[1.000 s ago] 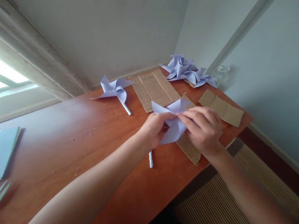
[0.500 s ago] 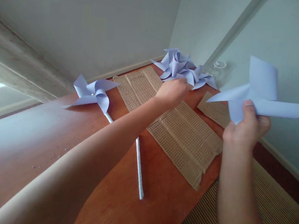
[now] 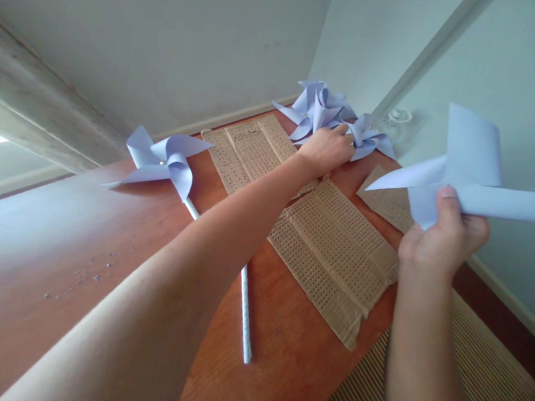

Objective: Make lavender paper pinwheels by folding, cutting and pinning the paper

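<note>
- Underneath everything, an orange-brown counter (image 3: 83, 241), stretching from the near edge away to the wall corner, well below the raised right grip.
- Next in size, perforated brown cardboard sheets (image 3: 338, 249) lying flat on the counter, between the two grips; another sheet (image 3: 248, 149) just behind the left forearm, and a smaller piece (image 3: 383, 200) below the right grip.
- Far out at the corner, a pile of pale blue paper pinwheel heads (image 3: 319, 106), directly at the fingertips of the left grip.
- Left hand (image 3: 324, 149) reached out across the cardboard, fingers curled down onto the near edge of that pile; cannot tell whether anything is actually pinched, since the fingertips are hidden among the folds.
- Right hand (image 3: 440, 239) lifted clear of the counter, closed round the centre of a loose pale blue pinwheel head (image 3: 471, 173), thumb pressed on the front, blades fanning out above and to both sides of the grip.
- Well away from both grips, to the left of the outstretched arm, a finished pinwheel (image 3: 164, 158) lying on the counter, its white stick (image 3: 244, 310) running under the forearm and ending near the front edge.
- Smallest, a scatter of tiny crumbs (image 3: 86, 273) on the counter, far left of both grips.
</note>
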`<action>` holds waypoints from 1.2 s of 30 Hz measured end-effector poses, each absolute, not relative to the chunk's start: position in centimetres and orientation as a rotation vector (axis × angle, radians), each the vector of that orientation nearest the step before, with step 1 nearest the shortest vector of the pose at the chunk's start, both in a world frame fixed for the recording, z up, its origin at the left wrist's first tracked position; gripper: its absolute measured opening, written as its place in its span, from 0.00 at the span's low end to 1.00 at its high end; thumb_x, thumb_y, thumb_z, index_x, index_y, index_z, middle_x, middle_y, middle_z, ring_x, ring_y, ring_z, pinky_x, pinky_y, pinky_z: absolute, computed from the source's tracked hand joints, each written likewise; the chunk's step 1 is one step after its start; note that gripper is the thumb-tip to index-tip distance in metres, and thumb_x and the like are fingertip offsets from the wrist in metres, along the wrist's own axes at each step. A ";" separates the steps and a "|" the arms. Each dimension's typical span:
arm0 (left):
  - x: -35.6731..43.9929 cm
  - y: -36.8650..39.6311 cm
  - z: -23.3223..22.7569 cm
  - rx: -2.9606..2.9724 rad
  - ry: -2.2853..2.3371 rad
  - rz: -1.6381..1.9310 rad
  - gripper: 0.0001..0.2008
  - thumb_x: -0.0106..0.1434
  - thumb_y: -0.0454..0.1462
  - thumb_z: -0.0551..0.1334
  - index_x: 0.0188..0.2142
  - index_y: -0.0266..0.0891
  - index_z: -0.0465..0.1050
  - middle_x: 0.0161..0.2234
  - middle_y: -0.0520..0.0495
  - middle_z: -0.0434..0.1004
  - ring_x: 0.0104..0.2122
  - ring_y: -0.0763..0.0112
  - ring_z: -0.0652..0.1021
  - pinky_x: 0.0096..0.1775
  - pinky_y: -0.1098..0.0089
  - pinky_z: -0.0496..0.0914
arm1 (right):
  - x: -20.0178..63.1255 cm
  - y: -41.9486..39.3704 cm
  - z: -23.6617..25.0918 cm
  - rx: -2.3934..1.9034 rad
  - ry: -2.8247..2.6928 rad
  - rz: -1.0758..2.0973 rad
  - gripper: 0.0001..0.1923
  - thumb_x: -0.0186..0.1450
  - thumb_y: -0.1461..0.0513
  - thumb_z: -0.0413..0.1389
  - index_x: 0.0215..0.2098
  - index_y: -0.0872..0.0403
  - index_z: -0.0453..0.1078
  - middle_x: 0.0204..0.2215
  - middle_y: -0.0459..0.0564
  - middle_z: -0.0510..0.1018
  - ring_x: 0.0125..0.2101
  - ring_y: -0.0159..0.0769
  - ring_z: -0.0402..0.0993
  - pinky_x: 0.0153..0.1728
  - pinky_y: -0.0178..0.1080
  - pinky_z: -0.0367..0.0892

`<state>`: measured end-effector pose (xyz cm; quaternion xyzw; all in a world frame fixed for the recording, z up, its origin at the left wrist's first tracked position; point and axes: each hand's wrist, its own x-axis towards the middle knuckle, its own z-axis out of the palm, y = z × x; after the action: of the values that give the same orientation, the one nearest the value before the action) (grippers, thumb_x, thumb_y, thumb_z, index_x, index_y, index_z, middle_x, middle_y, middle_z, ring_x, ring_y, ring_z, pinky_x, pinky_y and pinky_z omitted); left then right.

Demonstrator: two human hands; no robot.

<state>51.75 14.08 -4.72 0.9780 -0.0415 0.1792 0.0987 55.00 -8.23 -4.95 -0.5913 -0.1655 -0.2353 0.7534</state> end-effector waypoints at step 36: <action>50.7 13.6 -4.4 2.335 0.264 0.623 0.07 0.66 0.33 0.63 0.38 0.39 0.81 0.44 0.38 0.78 0.49 0.52 0.73 0.50 0.56 0.65 | 62.3 1.8 1.9 -2.494 -1.681 -0.369 0.12 0.63 0.67 0.61 0.22 0.61 0.69 0.26 0.47 0.79 0.39 0.33 0.73 0.45 0.39 0.62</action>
<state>50.68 13.60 -4.41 0.9005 0.1019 0.2403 0.3478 62.26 1.83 1.91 -0.8218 -0.5538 -0.1215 0.0557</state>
